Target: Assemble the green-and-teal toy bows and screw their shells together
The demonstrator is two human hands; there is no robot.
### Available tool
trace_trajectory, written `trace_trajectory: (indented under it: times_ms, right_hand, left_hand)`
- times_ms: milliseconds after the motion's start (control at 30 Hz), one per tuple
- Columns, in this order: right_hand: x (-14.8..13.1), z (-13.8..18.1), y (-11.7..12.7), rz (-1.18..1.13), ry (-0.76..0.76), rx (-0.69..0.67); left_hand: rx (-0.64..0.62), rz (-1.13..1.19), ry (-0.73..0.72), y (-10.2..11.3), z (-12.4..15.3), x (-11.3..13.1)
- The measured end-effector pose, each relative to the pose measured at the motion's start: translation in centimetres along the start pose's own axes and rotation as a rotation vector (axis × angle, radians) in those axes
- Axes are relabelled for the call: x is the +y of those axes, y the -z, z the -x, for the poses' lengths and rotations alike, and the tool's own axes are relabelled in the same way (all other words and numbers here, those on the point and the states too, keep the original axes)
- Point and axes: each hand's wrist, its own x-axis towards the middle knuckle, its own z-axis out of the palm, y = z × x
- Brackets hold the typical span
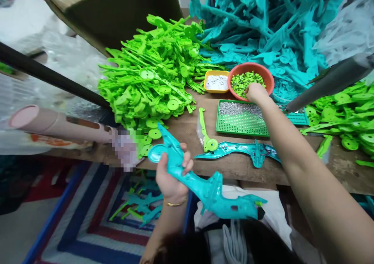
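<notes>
My left hand (pixel 173 174) is wrapped round a long teal plastic shell (pixel 209 190) with a round disc at one end, held tilted in front of the bench edge. Over the bench reaches my right arm, and my right hand (pixel 257 92) dips with curled fingers into a red bowl (pixel 270 75) of small green plastic pieces (pixel 247 81); its fingertips are hidden among them. Below that arm lies a second teal shell (pixel 233 148) with dark wires inside. Beside it rests a green plastic arm (pixel 206 135) with a round end. A green tray (pixel 242 127) holds many small metal screws (pixel 239 109).
A yellow dish (pixel 216 73) of small pale parts touches the bowl. Green parts (pixel 157 69) heap at left, more green parts (pixel 347 112) at right, teal shells (pixel 269 22) behind. A dark pole (pixel 52 75) and a grey one (pixel 327 81) slant across. Parts lie in a striped container (pixel 96 213) below.
</notes>
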Motion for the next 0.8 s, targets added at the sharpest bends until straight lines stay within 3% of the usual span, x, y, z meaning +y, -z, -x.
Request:
trace_trajectory:
  times_ms: [133, 233, 267, 333, 400, 467, 633, 800]
  right_hand:
    - [-1.0, 2.3, 0.7, 0.019, 0.013, 0.124]
    - [-2.1, 6.7, 0.8, -0.192, 0.153, 0.160]
    - [-2.5, 8.5, 0.5, -0.326, 0.241, 0.095]
    - [-3.3, 12.1, -0.8, -0.557, 0.418, -0.194]
    - [-3.9, 15.3, -2.5, -0.720, 0.450, -0.479]
    - [-4.1, 17.4, -3.9, -0.820, 0.418, -0.604]
    - [-4.1, 19.0, -4.4, -0.735, 0.573, -0.468]
    - [-4.1, 19.4, -3.8, -0.689, 0.613, -0.368]
  left_hand:
    - [0.026, -0.016, 0.084, 0.7, 0.8, -2.1]
    - [0.031, -0.055, 0.154, 0.4, 0.6, -3.6]
    - [0.022, -0.072, 0.184, 0.2, 0.4, -4.1]
    - [-0.002, -0.095, 0.247, -0.4, 0.0, -5.2]
    - [-0.011, -0.093, 0.269, -0.9, -0.4, -6.0]
    - [-0.005, -0.086, 0.246, -1.3, -0.6, -6.5]
    - [-0.008, -0.074, 0.218, -1.5, -0.3, -6.6]
    - [-0.003, -0.055, 0.218, -1.7, 0.0, -6.5]
